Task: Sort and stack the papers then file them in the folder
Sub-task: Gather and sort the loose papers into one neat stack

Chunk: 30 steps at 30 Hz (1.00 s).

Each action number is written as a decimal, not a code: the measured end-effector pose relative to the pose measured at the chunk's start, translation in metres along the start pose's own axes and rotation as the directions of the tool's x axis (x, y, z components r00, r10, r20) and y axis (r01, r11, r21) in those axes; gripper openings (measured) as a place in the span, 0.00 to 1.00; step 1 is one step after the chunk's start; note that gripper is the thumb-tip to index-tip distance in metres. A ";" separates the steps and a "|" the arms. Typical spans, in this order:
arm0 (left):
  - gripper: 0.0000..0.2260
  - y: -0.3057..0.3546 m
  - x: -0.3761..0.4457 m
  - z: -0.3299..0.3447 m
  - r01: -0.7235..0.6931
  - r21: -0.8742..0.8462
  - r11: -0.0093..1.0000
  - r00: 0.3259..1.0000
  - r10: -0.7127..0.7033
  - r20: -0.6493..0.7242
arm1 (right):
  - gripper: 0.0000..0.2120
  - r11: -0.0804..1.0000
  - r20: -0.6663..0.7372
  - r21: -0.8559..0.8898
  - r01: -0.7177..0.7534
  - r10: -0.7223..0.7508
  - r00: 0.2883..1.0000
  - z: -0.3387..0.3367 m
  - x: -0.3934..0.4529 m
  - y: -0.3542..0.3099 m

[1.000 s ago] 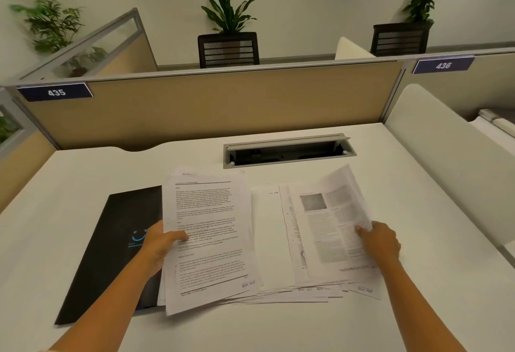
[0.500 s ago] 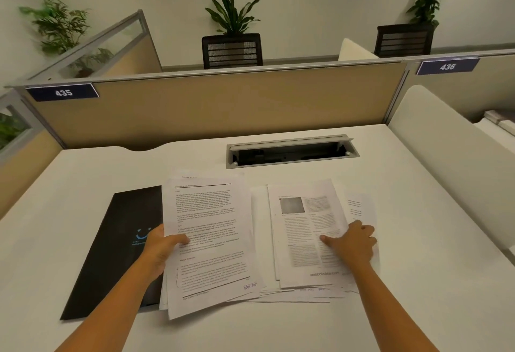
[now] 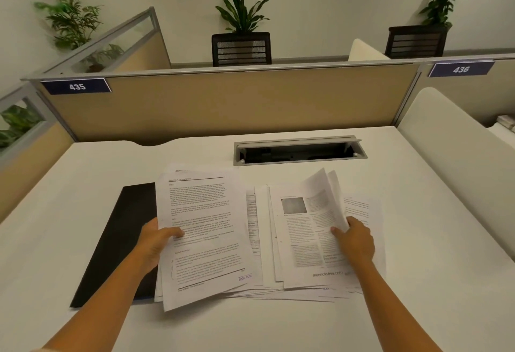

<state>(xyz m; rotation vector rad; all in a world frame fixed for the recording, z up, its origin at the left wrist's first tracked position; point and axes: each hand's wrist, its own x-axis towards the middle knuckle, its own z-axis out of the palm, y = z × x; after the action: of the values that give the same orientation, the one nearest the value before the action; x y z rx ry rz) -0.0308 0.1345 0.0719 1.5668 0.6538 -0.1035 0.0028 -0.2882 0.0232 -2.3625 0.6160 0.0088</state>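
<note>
A: Papers, two groups on the tabletop [image 3: 306,323]. Left stack [image 3: 200,229] is gripped by the left hand [image 3: 156,243], thumb on the top printed page, fingers underneath. Its near edge looks raised off the surface, and its left side overlaps the folder [image 3: 117,240].

B: Folder state?

A: Black, closed, flat on the tabletop, left of everything. Left hand and stack cover its right edge.

B: Right side?

A: Loose pile [image 3: 301,243] spread flat just right of the held stack, sheets fanned at the near edge. Top page has a grey photo and two text columns. Right hand [image 3: 356,243] pinches the right edge of a few upper sheets [image 3: 326,195], curling them up off the pile. One more sheet [image 3: 359,209] pokes out flat to the right, under the wrist.

B: Anything else on the surface?

A: Cable tray [image 3: 301,152] recessed behind the papers, lid open. Beige partition [image 3: 223,106] beyond it, tag 435 [image 3: 76,86].
</note>
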 end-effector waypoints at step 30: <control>0.22 -0.013 0.002 -0.001 0.040 -0.012 0.999 0.999 -0.039 0.032 | 0.40 0.993 0.107 0.044 -0.108 0.103 0.989 0.021 -0.001 -0.011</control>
<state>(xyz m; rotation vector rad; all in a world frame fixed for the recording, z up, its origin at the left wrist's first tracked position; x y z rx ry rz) -0.0354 0.1353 0.0593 1.5376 0.6591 -0.1533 0.0097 -0.2678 0.0142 -2.2629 0.6815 0.1621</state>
